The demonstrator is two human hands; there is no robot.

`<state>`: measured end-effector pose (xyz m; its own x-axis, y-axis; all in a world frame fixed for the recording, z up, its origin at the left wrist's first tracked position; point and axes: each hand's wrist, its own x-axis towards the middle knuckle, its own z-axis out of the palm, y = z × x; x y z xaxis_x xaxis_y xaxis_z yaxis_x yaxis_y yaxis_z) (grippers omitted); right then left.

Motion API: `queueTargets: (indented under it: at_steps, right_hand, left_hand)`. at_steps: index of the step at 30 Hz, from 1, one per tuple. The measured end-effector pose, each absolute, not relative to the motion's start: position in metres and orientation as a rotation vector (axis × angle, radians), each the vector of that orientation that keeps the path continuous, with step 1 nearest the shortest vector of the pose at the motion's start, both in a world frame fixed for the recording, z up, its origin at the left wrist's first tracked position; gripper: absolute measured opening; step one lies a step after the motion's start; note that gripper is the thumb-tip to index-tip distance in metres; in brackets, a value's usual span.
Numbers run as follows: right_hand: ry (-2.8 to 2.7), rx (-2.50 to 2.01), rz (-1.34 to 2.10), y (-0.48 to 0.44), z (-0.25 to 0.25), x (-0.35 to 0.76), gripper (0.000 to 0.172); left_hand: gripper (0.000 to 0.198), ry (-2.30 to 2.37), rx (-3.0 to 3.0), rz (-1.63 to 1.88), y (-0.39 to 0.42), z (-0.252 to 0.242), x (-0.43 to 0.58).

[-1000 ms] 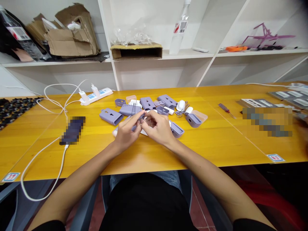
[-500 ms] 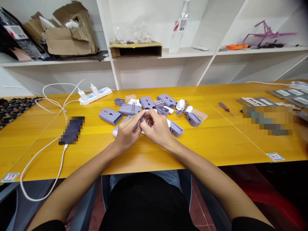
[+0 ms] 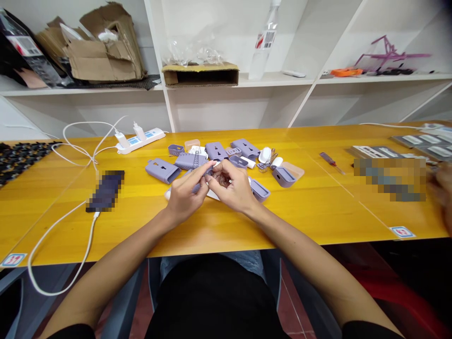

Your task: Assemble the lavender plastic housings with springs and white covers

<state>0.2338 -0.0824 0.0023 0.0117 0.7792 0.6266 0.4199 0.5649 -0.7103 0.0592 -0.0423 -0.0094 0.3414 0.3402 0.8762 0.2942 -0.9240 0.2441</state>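
My left hand (image 3: 186,194) and my right hand (image 3: 235,184) meet over the middle of the table, fingertips together. Curled fingers of the right hand close round a thin metal wire spring (image 3: 221,179), whose loops show below the fingers. At the left fingertips is a small dark part, mostly hidden. Around the hands lie purple plastic housings (image 3: 162,170), purple caps (image 3: 260,189) and white rounded parts (image 3: 265,154). Another coil spring (image 3: 197,158) stands among the housings, just beyond my left hand. Translucent orange covers (image 3: 294,170) lie at the right of the pile.
A phone (image 3: 105,191) on a white cable and a power strip (image 3: 140,140) are to the left. A screwdriver (image 3: 331,161) lies to the right. At the far right edge another person's hand (image 3: 444,186) shows. White shelves (image 3: 212,106) stand behind the table.
Both hands stay together with only small finger shifts; more of the wire loops shows under the right hand. The other person's hand at the far right has moved. The view shifts slightly.
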Motion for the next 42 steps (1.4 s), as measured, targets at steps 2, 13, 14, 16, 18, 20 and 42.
queueTargets:
  at_steps: [2, 13, 14, 16, 18, 20, 42]
  right_hand:
    - [-1.616, -1.033, 0.385, -0.0825, 0.0029, 0.2342, 0.022]
    - [-1.617, -1.014, 0.389, -0.0813, 0.0017, 0.2362, 0.019]
    - [-1.619, -1.016, 0.385, -0.0812, 0.0013, 0.2363, 0.019]
    - [-1.622, -1.016, 0.372, -0.0811, 0.0008, 0.2368, 0.019]
    - [-1.624, -1.016, 0.359, -0.0811, 0.0008, 0.2374, 0.019]
    - [-1.627, -1.017, 0.348, -0.0813, 0.0012, 0.2377, 0.019]
    - [-1.532, -0.982, 0.603, -0.0772, -0.0009, 0.2408, 0.023]
  left_hand:
    - [0.051, 0.606, 2.536, 1.668, -0.0414, -0.0107, 0.0588]
    - [0.056, 0.554, 2.555, 1.691, -0.0433, -0.0064, 0.0585]
    - [0.056, 0.563, 2.557, 1.682, -0.0434, -0.0062, 0.0582]
    - [0.056, 0.581, 2.559, 1.667, -0.0434, -0.0065, 0.0574]
    - [0.055, 0.593, 2.558, 1.654, -0.0432, -0.0073, 0.0569]
    - [0.055, 0.588, 2.556, 1.646, -0.0431, -0.0080, 0.0568]
    - [0.051, 0.670, 2.209, 1.500, -0.0445, -0.0095, 0.0574]
